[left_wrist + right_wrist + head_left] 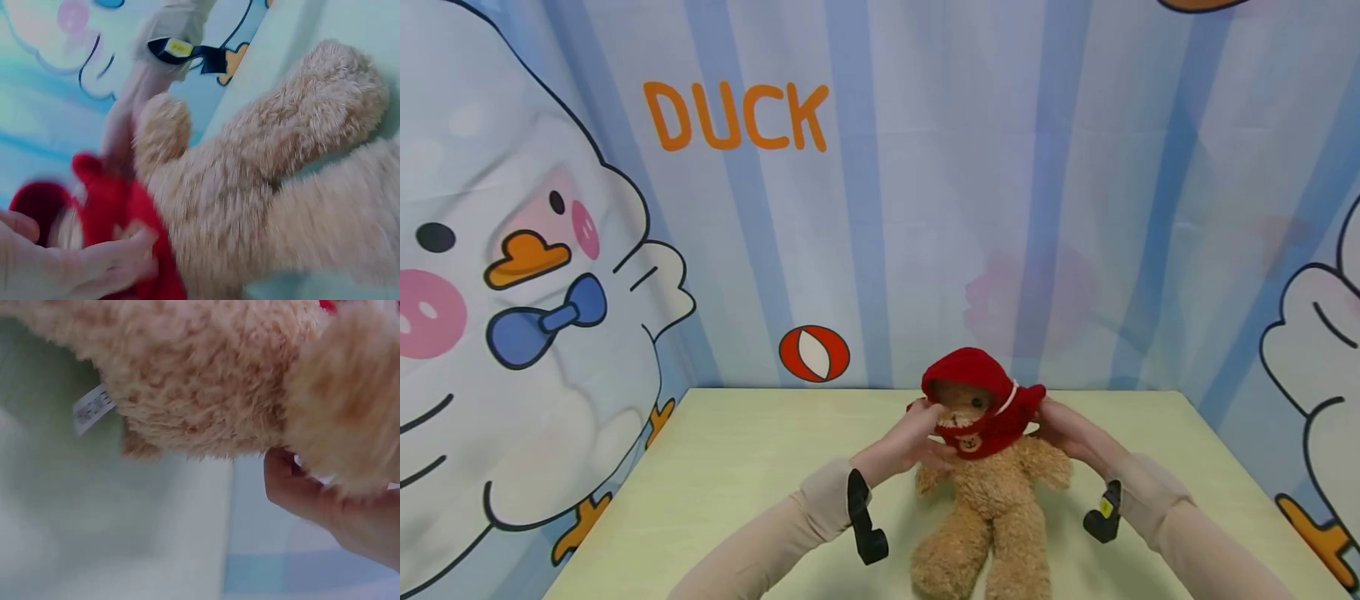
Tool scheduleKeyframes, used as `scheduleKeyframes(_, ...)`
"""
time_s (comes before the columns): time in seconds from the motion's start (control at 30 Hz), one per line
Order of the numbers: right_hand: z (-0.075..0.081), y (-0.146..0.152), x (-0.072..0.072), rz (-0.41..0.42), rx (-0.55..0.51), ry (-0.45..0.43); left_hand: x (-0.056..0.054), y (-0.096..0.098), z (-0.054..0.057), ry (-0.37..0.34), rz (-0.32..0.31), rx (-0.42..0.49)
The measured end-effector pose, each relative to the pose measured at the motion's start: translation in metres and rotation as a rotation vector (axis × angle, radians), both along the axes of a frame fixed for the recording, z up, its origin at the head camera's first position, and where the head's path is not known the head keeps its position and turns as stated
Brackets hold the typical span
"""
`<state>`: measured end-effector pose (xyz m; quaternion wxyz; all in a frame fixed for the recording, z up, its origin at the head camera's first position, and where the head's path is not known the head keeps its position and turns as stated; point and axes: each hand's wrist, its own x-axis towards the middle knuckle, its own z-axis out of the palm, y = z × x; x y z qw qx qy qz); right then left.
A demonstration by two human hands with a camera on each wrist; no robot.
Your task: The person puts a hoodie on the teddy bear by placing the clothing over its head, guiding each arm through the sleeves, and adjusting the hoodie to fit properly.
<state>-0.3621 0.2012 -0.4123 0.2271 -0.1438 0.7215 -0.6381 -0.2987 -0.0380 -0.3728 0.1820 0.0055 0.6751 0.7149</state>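
A light-brown plush teddy bear (996, 492) is held up on the table, facing the head camera. A red knitted hood (967, 367) covers the top of its head and wraps under its chin, with one dark eye and part of the snout showing. A small bear-face patch and a whitish cord mark the hood. My left hand (917, 433) grips the hood's left edge beside the face; in the left wrist view its fingers (119, 256) lie across the red knit. My right hand (1071, 429) holds the hood's right side, its fingertips partly hidden behind it.
The pale yellow table (737, 467) ends at a hanging blue-striped cloth (925, 167) printed with ducks. Black straps (865, 521) hang from both wrists. A white label (94, 409) sticks out from the bear's fur in the right wrist view.
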Motion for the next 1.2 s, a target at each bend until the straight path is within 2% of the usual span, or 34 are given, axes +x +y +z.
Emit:
scheduleKeyframes(0.1,0.020,-0.006,0.009,0.031,0.002,0.033,0.004,0.013,0.005,0.093,0.009,0.077)
scheduleKeyframes(0.2,0.042,-0.013,0.020,0.004,0.035,0.096,0.005,0.021,0.012,0.211,0.093,0.152)
scheduleKeyframes(0.27,0.056,-0.018,0.028,-0.003,0.074,0.193,0.003,0.022,0.016,0.276,0.133,0.168)
scheduleKeyframes(0.37,0.069,-0.028,0.039,0.009,0.113,0.409,-0.005,0.022,0.021,0.323,0.143,0.189)
scheduleKeyframes(0.43,0.073,-0.033,0.046,0.010,0.129,0.563,-0.012,0.018,0.021,0.307,0.096,0.162)
scheduleKeyframes(0.5,0.071,-0.036,0.048,-0.027,0.157,0.742,-0.018,0.014,0.018,0.289,0.049,0.122)
scheduleKeyframes(0.57,0.067,-0.039,0.048,-0.092,0.182,0.902,-0.022,0.010,0.013,0.255,0.025,0.096)
scheduleKeyframes(0.63,0.062,-0.040,0.048,-0.169,0.197,1.015,-0.027,0.006,0.008,0.232,0.001,0.083)
scheduleKeyframes(0.73,0.058,-0.042,0.047,-0.262,0.222,1.125,-0.036,0.000,0.004,0.213,-0.046,0.079)
scheduleKeyframes(0.83,0.056,-0.040,0.046,-0.350,0.281,1.230,-0.046,-0.010,0.004,0.187,-0.146,0.009)
scheduleKeyframes(0.9,0.057,-0.039,0.044,-0.381,0.316,1.298,-0.051,-0.017,0.006,0.165,-0.214,-0.048)
scheduleKeyframes(0.97,0.059,-0.037,0.041,-0.378,0.339,1.318,-0.054,-0.021,0.010,0.174,-0.261,-0.110)
scheduleKeyframes(1.0,0.060,-0.037,0.039,-0.370,0.342,1.310,-0.055,-0.021,0.012,0.195,-0.275,-0.130)
scheduleKeyframes(1.07,0.062,-0.036,0.037,-0.344,0.315,1.281,-0.056,-0.020,0.016,0.289,-0.234,-0.169)
scheduleKeyframes(1.13,0.062,-0.035,0.035,-0.347,0.301,1.281,-0.055,-0.016,0.017,0.446,-0.137,-0.242)
scheduleKeyframes(1.2,0.062,-0.037,0.034,-0.381,0.282,1.323,-0.052,-0.010,0.017,0.600,-0.040,-0.314)
